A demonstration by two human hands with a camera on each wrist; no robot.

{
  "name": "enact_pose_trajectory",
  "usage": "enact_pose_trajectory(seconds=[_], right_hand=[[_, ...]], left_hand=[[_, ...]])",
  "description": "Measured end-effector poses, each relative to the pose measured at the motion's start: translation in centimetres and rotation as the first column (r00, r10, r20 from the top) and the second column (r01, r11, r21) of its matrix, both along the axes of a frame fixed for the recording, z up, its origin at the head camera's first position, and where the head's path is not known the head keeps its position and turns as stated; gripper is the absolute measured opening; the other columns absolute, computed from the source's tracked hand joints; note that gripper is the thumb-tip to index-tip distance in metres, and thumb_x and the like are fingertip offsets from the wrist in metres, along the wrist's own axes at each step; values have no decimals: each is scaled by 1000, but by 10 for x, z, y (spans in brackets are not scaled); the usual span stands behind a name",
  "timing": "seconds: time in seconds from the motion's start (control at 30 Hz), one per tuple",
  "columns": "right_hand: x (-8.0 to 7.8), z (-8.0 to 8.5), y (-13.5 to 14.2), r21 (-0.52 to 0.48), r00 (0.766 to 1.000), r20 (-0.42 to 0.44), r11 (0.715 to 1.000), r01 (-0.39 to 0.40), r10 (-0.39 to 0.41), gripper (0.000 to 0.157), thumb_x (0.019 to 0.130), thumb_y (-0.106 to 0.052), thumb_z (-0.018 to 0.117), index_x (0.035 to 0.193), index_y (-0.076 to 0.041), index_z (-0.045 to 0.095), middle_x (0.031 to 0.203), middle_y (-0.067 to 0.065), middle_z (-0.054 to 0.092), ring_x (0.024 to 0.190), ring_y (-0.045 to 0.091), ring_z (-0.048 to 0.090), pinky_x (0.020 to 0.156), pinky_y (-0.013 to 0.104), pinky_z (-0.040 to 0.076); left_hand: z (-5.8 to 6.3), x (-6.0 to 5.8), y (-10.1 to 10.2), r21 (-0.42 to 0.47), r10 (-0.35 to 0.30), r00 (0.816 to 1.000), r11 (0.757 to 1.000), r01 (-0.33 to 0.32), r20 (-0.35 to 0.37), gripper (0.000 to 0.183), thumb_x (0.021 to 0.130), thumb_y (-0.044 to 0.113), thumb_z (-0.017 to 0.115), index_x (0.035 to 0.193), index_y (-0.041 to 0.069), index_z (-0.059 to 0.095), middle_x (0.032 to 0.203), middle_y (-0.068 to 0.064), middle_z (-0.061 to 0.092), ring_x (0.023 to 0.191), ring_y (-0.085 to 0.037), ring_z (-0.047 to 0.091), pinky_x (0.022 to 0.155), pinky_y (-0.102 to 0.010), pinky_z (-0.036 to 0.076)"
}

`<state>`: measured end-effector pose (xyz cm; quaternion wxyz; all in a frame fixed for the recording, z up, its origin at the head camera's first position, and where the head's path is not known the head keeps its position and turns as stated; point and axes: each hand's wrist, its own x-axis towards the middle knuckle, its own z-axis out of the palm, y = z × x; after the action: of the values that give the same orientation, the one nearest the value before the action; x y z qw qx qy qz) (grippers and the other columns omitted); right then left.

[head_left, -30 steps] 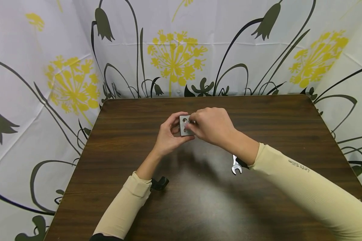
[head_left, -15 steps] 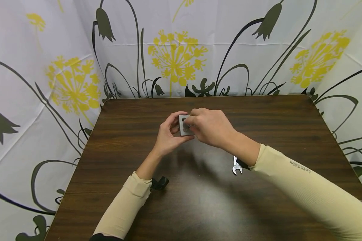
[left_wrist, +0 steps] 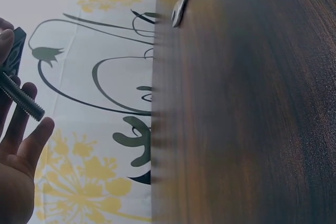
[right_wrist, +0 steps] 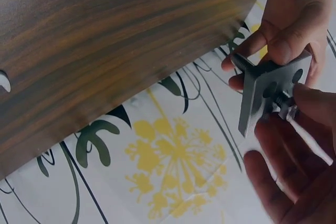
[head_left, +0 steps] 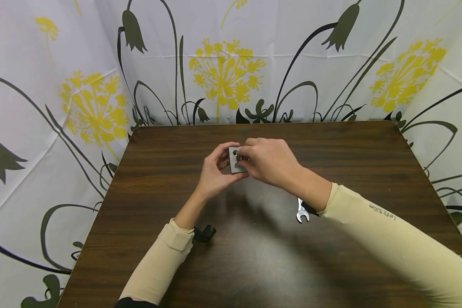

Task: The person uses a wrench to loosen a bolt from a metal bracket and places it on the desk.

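My left hand (head_left: 215, 173) grips a grey metal plate (head_left: 234, 167) by its edges above the table. Round holes show in the plate's face. From its back sticks a long threaded bolt (left_wrist: 22, 97), close to the left fingers in the left wrist view. On the front, my right hand (head_left: 271, 162) pinches the bolt's near end (right_wrist: 284, 106) between thumb and fingers, at the plate's face. The right fingers partly hide that end, so its exact shape is unclear. Part of the plate lies behind the right hand in the head view.
An open-ended wrench (head_left: 302, 214) lies on the dark wooden table (head_left: 146, 179), partly covered by the right forearm. A flower-patterned curtain (head_left: 231, 25) hangs behind the table's far edge. A black wrist mount (head_left: 204, 234) sits by the left wrist.
My right fingers have shifted slightly back and forth over the plate's face, covering and uncovering its holes. My left hand and the plate stay almost in place.
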<state>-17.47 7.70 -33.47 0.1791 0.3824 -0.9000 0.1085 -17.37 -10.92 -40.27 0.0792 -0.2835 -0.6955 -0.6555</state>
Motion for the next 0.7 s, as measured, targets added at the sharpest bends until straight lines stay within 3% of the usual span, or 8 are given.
enact_pose_trajectory(seconds=[0.1,0.17,0.4,0.6,0.7], right_hand=[[0,0,2,-1,999,-21,999,-45,45,11,83,-15,77,93,-18,75,78,-2,59,66,14,57,48,32,47],[0,0,2,0,999,-26,999,-47,47,11,84,-19,77,94,-18,75,79,-2,59,67,14,57,48,32,47],[-1,1,1,19,998,-12,998,61,-61,21,91,-36,70,95,-16,75,74,-5,61,62,14,58,47,33,46],[0,0,3,18,999,-32,1000,-14,15,7,86,-20,74,93,-18,74,76,-2,58,67,16,58,47,34,47],[0,-1,5,9,998,-47,999,-39,39,11,84,-15,75,94,-18,74,79,-1,58,72,17,58,47,35,47]], left_hand=[[0,0,0,4,-8,1000,1000,8,3,69,67,-16,82,129,-8,51,115,-20,63,101,-24,65,83,-40,57],[-1,0,0,6,-12,1000,1000,12,6,69,67,-17,82,129,-9,51,115,-20,63,101,-23,65,83,-41,57],[1,0,2,11,-2,1000,1000,2,9,69,66,-18,81,128,-7,52,114,-22,63,102,-25,65,83,-37,56],[1,1,2,0,-3,1000,1000,3,22,69,67,-18,81,129,-9,51,116,-21,63,102,-26,65,82,-39,57],[1,0,2,-5,0,1000,1000,0,18,69,67,-17,81,129,-10,50,116,-21,63,102,-25,65,82,-39,57]])
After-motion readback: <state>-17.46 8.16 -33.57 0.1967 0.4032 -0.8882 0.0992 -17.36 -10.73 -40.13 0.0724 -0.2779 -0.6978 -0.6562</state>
